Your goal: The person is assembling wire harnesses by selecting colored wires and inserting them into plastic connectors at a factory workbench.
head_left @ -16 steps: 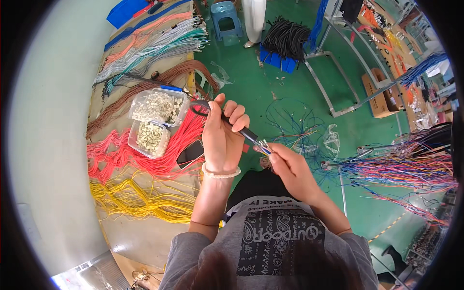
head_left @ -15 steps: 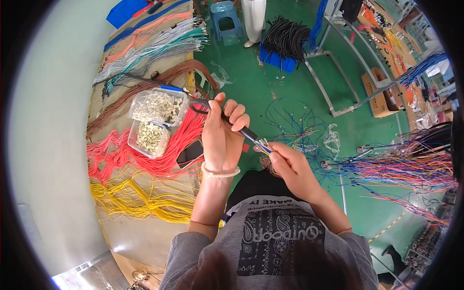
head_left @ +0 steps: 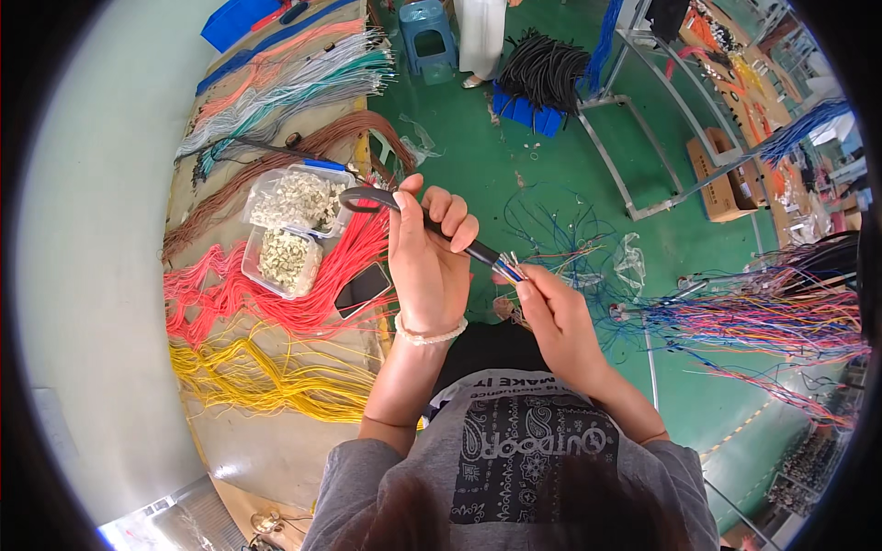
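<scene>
My left hand is wrapped round a thick black cable, whose curled end sticks out past the thumb. From the cable's other end fan out several thin wires, white, blue and yellow among them. The thumb and fingers of my right hand pinch these wires close to where they leave the black sheath. Left of my left hand, two clear plastic tubs of small off-white connectors stand on the table among bundled wires. Beside my left wrist lies a dark phone.
Red wires, yellow wires and brown wires spread over the table at left. A blue stool, a person and a blue crate of black cables are ahead. Metal frames and hanging coloured wires stand at right.
My right hand has shifted slightly right and down the wires. My left hand has turned a little, and the curled cable end now reaches further left.
</scene>
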A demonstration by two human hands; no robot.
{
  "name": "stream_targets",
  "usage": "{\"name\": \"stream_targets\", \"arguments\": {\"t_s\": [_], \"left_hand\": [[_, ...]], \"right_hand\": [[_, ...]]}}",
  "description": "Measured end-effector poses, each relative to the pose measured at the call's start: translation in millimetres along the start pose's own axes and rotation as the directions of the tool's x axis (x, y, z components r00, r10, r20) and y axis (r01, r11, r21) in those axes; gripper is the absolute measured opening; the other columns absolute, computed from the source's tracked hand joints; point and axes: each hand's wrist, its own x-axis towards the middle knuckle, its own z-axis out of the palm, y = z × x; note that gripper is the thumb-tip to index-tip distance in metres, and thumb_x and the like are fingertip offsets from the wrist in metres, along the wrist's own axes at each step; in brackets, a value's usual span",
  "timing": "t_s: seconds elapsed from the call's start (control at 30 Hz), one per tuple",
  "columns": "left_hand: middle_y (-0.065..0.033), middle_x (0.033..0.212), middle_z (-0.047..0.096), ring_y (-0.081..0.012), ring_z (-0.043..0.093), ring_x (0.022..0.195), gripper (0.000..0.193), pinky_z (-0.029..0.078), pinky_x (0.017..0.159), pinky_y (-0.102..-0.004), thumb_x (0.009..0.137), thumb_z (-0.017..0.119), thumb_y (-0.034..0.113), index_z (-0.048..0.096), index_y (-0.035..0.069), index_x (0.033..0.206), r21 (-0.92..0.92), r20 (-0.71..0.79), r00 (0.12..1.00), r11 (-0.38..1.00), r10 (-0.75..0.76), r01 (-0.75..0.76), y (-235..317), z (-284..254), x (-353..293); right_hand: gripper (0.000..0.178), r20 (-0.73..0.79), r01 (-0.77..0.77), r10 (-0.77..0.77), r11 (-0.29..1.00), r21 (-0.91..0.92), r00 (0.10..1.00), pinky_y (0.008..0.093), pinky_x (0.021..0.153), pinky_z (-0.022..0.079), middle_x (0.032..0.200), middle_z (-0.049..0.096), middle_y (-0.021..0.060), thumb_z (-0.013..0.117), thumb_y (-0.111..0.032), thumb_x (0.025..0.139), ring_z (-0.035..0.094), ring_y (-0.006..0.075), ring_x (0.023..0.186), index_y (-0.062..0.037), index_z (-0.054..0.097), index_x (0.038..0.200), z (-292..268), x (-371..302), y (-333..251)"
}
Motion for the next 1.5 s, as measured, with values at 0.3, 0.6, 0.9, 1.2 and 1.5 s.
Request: {"name": "stream_targets", "arguments": {"t_s": [0.3,0.6,0.9,1.2,1.5], "left_hand": [[-0.0001,0.079,0.031,-0.012,0.03,0.069,0.023,0.03,0.055,-0.0245,0.101,0.042,0.028,0.045,0.009,0.113,0.053,-0.012,0.998,0.997,0.063,-0.062,-2.7,3.7,-3.3],[-0.001,0.08,0.035,-0.0123,0.031,0.069,0.022,0.031,0.055,-0.0249,0.1,0.046,0.026,0.047,0.008,0.111,-0.037,-0.111,0.972,0.977,0.207,-0.212,-11.3,2.2,-4.6],[-0.0009,0.079,0.035,-0.0117,0.03,0.067,0.022,0.03,0.053,-0.0238,0.1,0.045,0.026,0.047,0.007,0.11,-0.016,-0.077,0.983,0.986,0.167,-0.169,-2.7,-1.0,0.2],[-0.0011,0.079,0.033,-0.0113,0.03,0.067,0.024,0.03,0.053,-0.0239,0.101,0.042,0.023,0.044,0.004,0.115,-0.057,-0.064,0.997,0.997,-0.05,0.046,7.6,0.5,1.0],[-0.0047,0.085,0.039,-0.0165,0.039,0.071,0.035,0.04,0.067,-0.0321,0.102,0.033,0.018,0.026,0.009,0.136,0.172,-0.064,0.985,0.97,-0.162,0.171,-1.4,13.7,-25.3]], "right_hand": [[0.026,-0.019,-0.016,0.017,0.999,0.049,1.0,0.0215,0.049,0.023,0.061,0.034,-0.0069,0.039,-0.014,0.098,0.029,0.0017,0.056,0.0001,0.056,0.112,3.6,0.2,1.3],[0.024,-0.154,0.15,-0.17,0.98,-0.131,0.973,0.0248,0.049,0.029,0.059,0.038,0.0007,0.04,-0.01,0.098,0.034,0.0062,0.052,0.0006,0.054,0.114,27.9,-1.3,17.2],[0.023,0.049,0.054,-0.05,0.995,-0.079,0.998,0.0252,0.05,0.031,0.06,0.041,0.0,0.041,-0.011,0.097,0.037,0.0072,0.054,0.0006,0.057,0.11,10.3,6.2,2.8],[0.026,0.199,0.0,-0.009,0.999,0.046,0.98,0.0252,0.051,0.029,0.062,0.036,-0.0031,0.039,-0.018,0.099,0.033,0.0059,0.057,0.002,0.055,0.103,7.5,9.9,3.7],[0.027,0.204,-0.131,0.115,0.989,0.067,0.972,0.0246,0.053,0.028,0.063,0.033,-0.003,0.04,-0.021,0.098,0.031,0.0066,0.058,-0.0011,0.058,0.1,0.9,15.8,3.1]]}}
